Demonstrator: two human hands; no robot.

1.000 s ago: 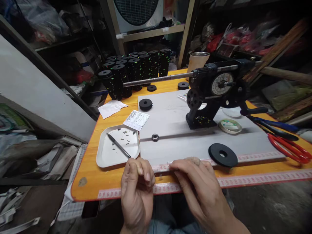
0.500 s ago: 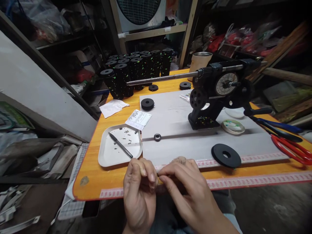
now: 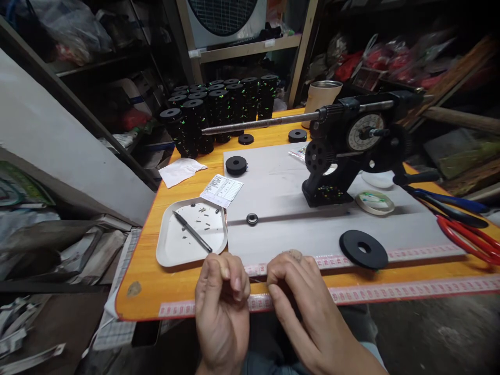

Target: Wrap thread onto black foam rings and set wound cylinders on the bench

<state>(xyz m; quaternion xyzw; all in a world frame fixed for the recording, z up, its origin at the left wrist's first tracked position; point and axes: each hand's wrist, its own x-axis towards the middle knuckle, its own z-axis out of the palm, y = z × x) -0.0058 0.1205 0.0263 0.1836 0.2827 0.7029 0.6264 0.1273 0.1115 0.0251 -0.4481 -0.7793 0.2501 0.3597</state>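
Note:
My left hand (image 3: 222, 307) hovers at the near edge of the orange table (image 3: 148, 291), its fingers curled and pinched together on something too small to make out. My right hand (image 3: 302, 302) sits just to its right, fingers also bent and pinched, over the measuring tape strip (image 3: 390, 291) on the table edge. A thin thread seems to run between the two hands. A white tray (image 3: 175, 250) holding a thin dark rod (image 3: 192, 232) lies just beyond my left hand. A large black disc (image 3: 363, 249) rests right of my right hand.
A black hand-crank winding machine (image 3: 344, 151) with a long threaded shaft (image 3: 258, 124) stands on the grey mat (image 3: 281, 208). Stacks of black spools (image 3: 219, 112) fill the far left. Red scissors (image 3: 466, 237), blue scissors (image 3: 449, 203), a tape roll (image 3: 374, 203), a small ring (image 3: 252, 219) and a paper slip (image 3: 222, 190) lie around.
My right hand slid left from the tape strip to meet my left hand, then drew slightly apart again. My left hand stayed pinched in nearly the same spot.

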